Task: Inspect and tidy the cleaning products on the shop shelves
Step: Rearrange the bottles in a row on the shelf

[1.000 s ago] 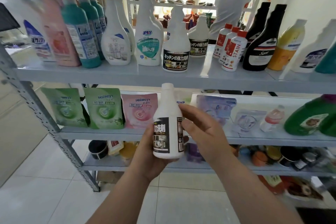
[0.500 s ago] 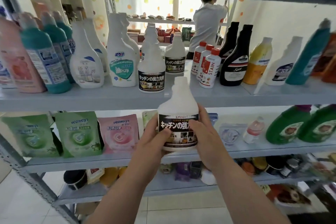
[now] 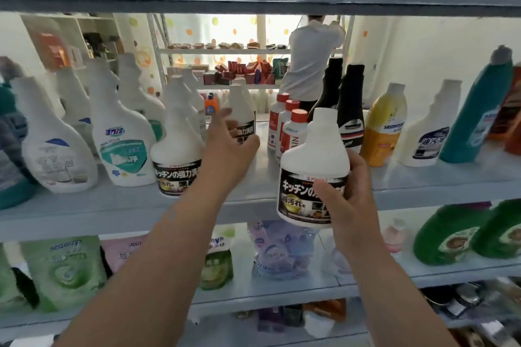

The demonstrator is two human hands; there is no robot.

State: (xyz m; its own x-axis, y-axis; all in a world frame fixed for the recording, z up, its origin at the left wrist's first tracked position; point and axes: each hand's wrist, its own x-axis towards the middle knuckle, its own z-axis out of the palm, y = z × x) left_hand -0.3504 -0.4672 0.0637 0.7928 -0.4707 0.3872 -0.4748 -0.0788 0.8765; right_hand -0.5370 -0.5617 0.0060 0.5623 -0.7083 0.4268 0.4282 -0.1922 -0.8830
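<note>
Bottle in right hand; left hand outstretched

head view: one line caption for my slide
Right hand holds a white black-labelled plastic bottle before the grey shelf while the left hand reaches toward a matching bottle.

head view: one wide-angle camera, close in front of the middle shelf, about level with it, facing into it, tilted slightly down.
</note>
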